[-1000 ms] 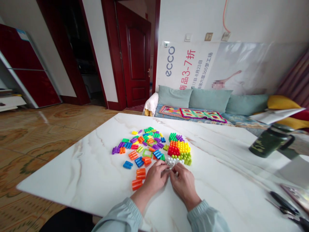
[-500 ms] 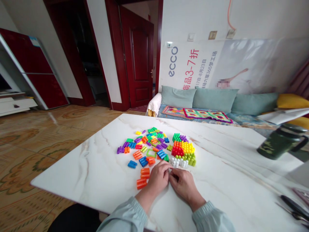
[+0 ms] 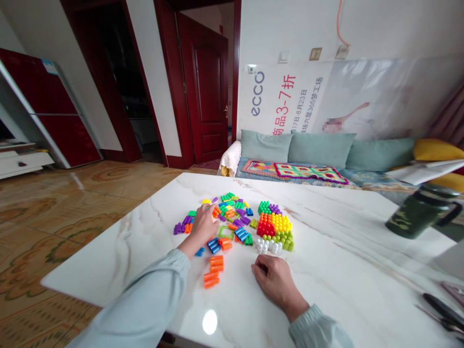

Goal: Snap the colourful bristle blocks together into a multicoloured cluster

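My left hand [image 3: 203, 224] reaches over the loose pile of coloured plastic building blocks, fingers stretched forward and bent down at the pile's left side. Its fingertips are close to an orange block [image 3: 216, 211]; I see nothing held. Resting on the table, my right hand [image 3: 274, 280] is closed with fingers curled under; whatever it may hold is hidden. Just beyond it sit white knobbed blocks [image 3: 268, 245], at the near end of a neat group with red blocks [image 3: 266, 229] and yellow blocks [image 3: 282, 223]. Orange tube-shaped blocks [image 3: 216, 263] lie nearest me, between the hands.
The white marbled table [image 3: 119, 256] has a camouflage mug [image 3: 416, 212] at the right and a dark-handled tool [image 3: 444, 311] near its right edge. A sofa with cushions [image 3: 322, 149] stands behind. A red door [image 3: 206, 87] is ajar.
My left hand has left my right hand and moved forward and left to the loose blocks. The right hand stays in nearly the same place, closed. The view has shifted slightly.
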The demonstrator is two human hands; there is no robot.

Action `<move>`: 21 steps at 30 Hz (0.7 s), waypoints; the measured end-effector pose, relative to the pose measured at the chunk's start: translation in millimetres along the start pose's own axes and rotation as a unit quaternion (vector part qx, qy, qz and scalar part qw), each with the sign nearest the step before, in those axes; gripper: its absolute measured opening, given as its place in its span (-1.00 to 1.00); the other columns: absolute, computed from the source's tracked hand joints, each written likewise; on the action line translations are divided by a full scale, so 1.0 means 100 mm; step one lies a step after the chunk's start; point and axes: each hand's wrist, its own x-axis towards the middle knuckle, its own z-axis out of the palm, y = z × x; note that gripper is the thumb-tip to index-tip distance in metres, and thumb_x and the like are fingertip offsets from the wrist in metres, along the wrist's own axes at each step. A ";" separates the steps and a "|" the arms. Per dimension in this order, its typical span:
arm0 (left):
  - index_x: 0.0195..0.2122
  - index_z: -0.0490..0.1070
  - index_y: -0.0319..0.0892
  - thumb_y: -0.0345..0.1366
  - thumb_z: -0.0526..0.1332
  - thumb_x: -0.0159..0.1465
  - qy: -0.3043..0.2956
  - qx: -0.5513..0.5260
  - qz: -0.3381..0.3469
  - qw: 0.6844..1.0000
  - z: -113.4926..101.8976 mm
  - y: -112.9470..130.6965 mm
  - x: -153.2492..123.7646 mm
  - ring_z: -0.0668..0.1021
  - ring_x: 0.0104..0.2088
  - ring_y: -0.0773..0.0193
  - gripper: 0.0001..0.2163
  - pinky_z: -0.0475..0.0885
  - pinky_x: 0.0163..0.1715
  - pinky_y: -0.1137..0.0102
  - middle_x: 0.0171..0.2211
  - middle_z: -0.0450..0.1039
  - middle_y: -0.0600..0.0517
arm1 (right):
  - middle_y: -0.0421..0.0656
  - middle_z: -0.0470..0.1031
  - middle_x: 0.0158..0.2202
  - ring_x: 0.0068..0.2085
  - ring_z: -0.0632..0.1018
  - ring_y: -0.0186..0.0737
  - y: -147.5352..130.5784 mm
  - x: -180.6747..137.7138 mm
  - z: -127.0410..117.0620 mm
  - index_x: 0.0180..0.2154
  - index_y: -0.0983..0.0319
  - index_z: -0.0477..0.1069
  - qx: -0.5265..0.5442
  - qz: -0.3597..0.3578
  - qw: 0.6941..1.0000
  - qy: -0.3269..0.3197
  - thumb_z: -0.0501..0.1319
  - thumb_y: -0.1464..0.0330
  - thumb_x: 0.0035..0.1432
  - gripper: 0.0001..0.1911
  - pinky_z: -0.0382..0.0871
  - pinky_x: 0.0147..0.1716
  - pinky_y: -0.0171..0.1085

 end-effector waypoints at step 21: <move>0.13 0.39 -0.12 -0.43 0.21 0.19 -0.096 0.081 -0.043 0.991 0.26 -0.40 0.32 0.49 0.01 0.09 -0.55 0.34 0.06 0.32 -0.01 0.41 -0.14 | -0.19 0.50 -0.52 -0.48 0.42 -0.33 -0.03 0.01 -0.02 -0.50 0.21 0.46 0.017 0.021 1.000 -0.011 0.17 0.38 0.13 -0.81 0.08 -0.45 -0.36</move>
